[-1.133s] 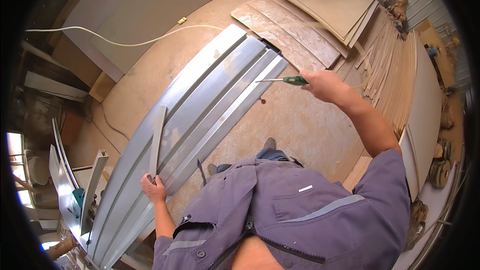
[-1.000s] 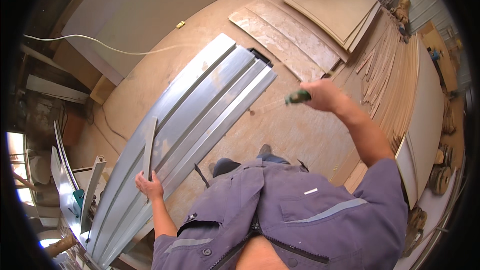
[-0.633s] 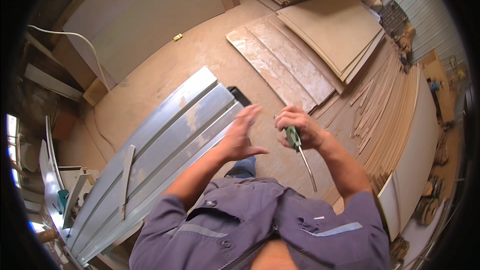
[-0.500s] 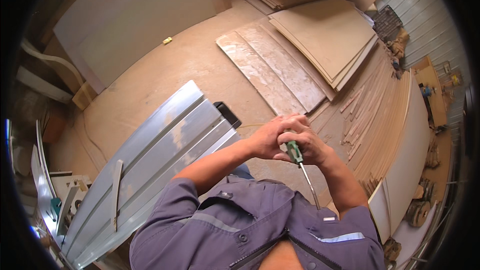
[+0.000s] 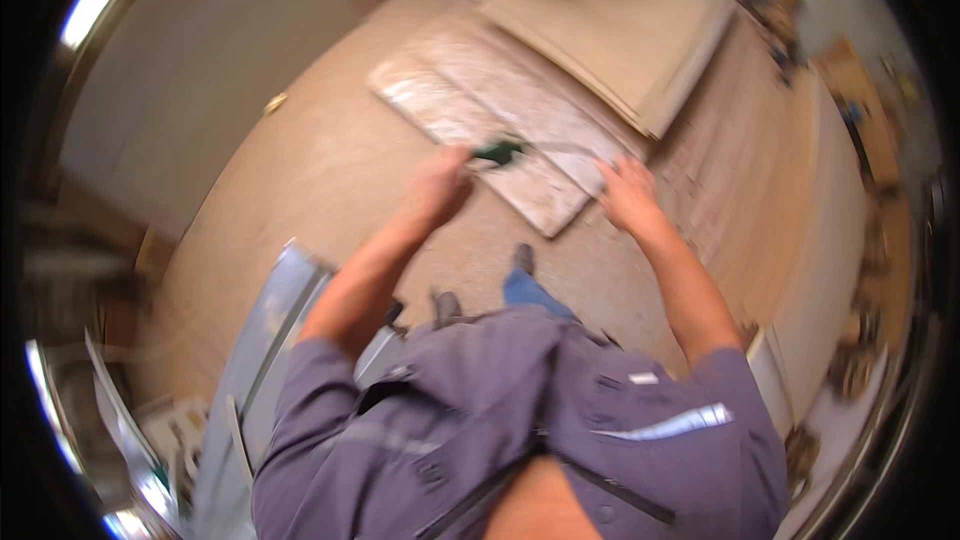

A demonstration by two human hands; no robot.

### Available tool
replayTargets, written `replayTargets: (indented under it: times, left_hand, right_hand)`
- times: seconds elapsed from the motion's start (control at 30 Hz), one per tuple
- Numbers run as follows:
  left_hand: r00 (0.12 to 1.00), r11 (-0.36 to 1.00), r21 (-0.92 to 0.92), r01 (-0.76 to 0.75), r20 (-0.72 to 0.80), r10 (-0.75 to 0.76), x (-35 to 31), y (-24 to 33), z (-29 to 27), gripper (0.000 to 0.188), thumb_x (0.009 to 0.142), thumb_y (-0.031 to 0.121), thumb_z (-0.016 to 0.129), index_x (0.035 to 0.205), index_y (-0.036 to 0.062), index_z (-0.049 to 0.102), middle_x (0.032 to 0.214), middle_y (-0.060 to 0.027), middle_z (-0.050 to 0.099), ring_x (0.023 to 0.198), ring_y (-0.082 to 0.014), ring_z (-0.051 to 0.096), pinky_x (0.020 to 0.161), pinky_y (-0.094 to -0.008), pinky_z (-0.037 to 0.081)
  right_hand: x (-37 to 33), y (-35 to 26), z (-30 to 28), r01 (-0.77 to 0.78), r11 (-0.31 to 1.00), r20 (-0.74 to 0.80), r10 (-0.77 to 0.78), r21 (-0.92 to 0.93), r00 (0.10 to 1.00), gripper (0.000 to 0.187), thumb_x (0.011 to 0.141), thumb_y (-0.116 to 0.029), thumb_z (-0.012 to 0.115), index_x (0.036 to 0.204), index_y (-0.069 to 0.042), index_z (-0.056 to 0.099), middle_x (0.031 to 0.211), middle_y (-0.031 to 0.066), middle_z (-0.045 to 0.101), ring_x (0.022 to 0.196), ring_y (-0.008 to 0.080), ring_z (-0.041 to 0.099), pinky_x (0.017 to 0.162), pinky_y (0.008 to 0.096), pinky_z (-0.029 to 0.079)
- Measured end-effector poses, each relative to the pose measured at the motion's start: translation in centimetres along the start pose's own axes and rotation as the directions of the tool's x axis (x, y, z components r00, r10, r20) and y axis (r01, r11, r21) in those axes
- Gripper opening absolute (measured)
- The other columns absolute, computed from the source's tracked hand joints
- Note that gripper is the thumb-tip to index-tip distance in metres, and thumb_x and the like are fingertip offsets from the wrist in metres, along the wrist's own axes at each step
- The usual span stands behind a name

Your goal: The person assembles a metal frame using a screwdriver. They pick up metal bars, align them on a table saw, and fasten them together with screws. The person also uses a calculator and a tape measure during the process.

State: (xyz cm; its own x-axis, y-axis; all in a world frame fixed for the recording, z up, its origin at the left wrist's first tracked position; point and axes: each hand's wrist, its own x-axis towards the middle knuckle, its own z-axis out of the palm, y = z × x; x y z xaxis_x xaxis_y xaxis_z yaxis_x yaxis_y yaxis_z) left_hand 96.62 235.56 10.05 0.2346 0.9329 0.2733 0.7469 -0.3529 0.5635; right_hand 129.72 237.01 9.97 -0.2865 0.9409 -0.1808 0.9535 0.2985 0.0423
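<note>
My left hand (image 5: 443,187) is closed at the butt of a screwdriver (image 5: 499,151) with a green handle, held out in front of me at about chest width. From the handle the thin metal shaft runs sideways to the right, blurred by motion. At its far end the fingers of my right hand (image 5: 628,194) are drawn together on the tip; blur hides the exact grip. Below the tool, on the floor, lie long pale, scuffed boards (image 5: 520,185).
A stack of flat tan sheets (image 5: 610,30) lies beyond the boards, with long wooden strips (image 5: 740,190) to the right. At lower left is a ribbed grey metal panel (image 5: 270,330). A large pale panel (image 5: 200,70) leans at far left. My shoes (image 5: 524,258) stand on the concrete.
Both hands, earlier together round the green handle with the shaft pointing down toward me, have spread apart. The screwdriver now lies crosswise between them. My view and body have shifted toward the boards.
</note>
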Motion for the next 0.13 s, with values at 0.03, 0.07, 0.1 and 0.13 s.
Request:
replayTargets:
  times: [0.03, 0.07, 0.1, 0.13]
  left_hand:
    - [0.997, 0.999, -0.016, 0.043, -0.069, -0.044, 0.9, 0.1, -0.5, 0.041, 0.075, 0.009, 0.069, 0.114, 0.0088, 0.057, 0.096, -0.0180, 0.063, 0.087, -0.0396, 0.063, 0.072, -0.0448, 0.052]
    - [0.998, 0.996, 0.087, -0.015, 0.070, 0.009, 1.9, 2.7, -1.2, 0.041, 0.075, 0.013, 0.072, 0.113, 0.0095, 0.056, 0.095, -0.0158, 0.063, 0.089, -0.0363, 0.064, 0.072, -0.0436, 0.052]
    - [0.962, 0.976, 0.174, -0.133, 0.258, 0.085, 2.5, 4.2, -0.6, 0.043, 0.074, 0.015, 0.074, 0.113, 0.0114, 0.056, 0.094, -0.0140, 0.063, 0.091, -0.0329, 0.066, 0.073, -0.0424, 0.053]
    - [0.948, 0.976, 0.139, -0.167, 0.295, 0.120, 4.2, 5.3, 1.4, 0.043, 0.074, 0.015, 0.074, 0.113, 0.0114, 0.056, 0.094, -0.0140, 0.063, 0.091, -0.0329, 0.066, 0.073, -0.0424, 0.053]
  right_hand:
    - [2.4, 1.3, 0.4, -0.011, 0.998, -0.102, 0.018, 0.065, 0.995, 0.063, 0.085, -0.031, 0.069, 0.141, -0.017, 0.046, 0.137, 0.0166, 0.050, 0.131, 0.0363, 0.041, 0.107, 0.0491, 0.034]
    - [4.7, 2.8, 0.9, -0.010, 0.991, -0.199, 0.036, 0.131, 0.979, 0.062, 0.085, -0.029, 0.069, 0.141, -0.016, 0.045, 0.137, 0.0165, 0.050, 0.131, 0.0373, 0.041, 0.106, 0.0489, 0.036]
    - [7.2, 3.5, 0.4, -0.021, 0.993, -0.175, 0.040, 0.113, 0.984, 0.061, 0.086, -0.030, 0.069, 0.140, -0.015, 0.047, 0.138, 0.0167, 0.050, 0.131, 0.0369, 0.041, 0.106, 0.0478, 0.037]
    - [9.7, 3.3, -3.1, -0.015, 0.988, 0.034, 0.010, 0.155, 0.999, 0.067, 0.086, -0.031, 0.070, 0.145, -0.016, 0.042, 0.143, 0.0176, 0.046, 0.137, 0.0368, 0.035, 0.109, 0.0458, 0.034]
